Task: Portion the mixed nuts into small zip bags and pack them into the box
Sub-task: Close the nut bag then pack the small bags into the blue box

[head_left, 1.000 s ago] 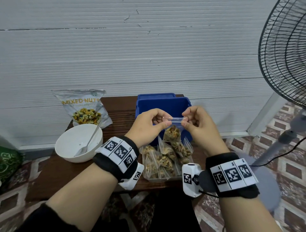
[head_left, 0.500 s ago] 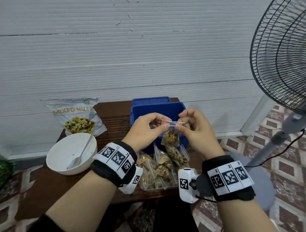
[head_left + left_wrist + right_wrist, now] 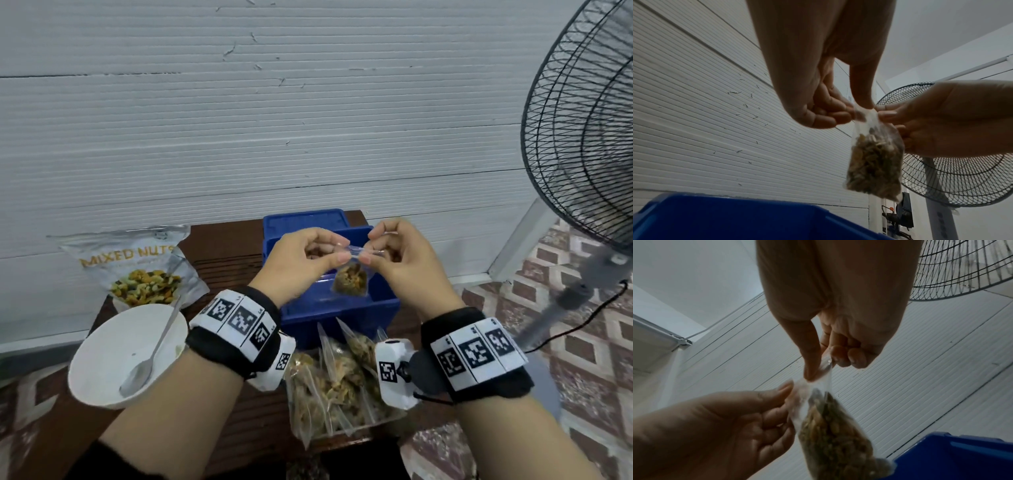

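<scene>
A small clear zip bag [image 3: 350,280] [image 3: 875,164] [image 3: 836,439] with mixed nuts in its lower half hangs over the blue box [image 3: 342,308] [image 3: 735,217] [image 3: 953,456]. My left hand [image 3: 308,255] [image 3: 830,112] pinches the left end of the bag's top strip between thumb and forefinger. My right hand [image 3: 394,253] [image 3: 828,360] pinches the right end the same way. Several filled zip bags [image 3: 339,377] lie in a heap in front of the box. The mixed nuts pouch [image 3: 144,267] stands at the back left.
A white bowl [image 3: 102,363] with a metal spoon [image 3: 147,359] in it sits left of my left wrist on the dark wooden table [image 3: 222,260]. A standing fan [image 3: 582,144] rises at the right. A white ribbed wall [image 3: 274,120] runs behind the table.
Both hands have stayed on the bag's top strip, working along it. The head view has shifted, so the scene sits lower and farther left in frame.
</scene>
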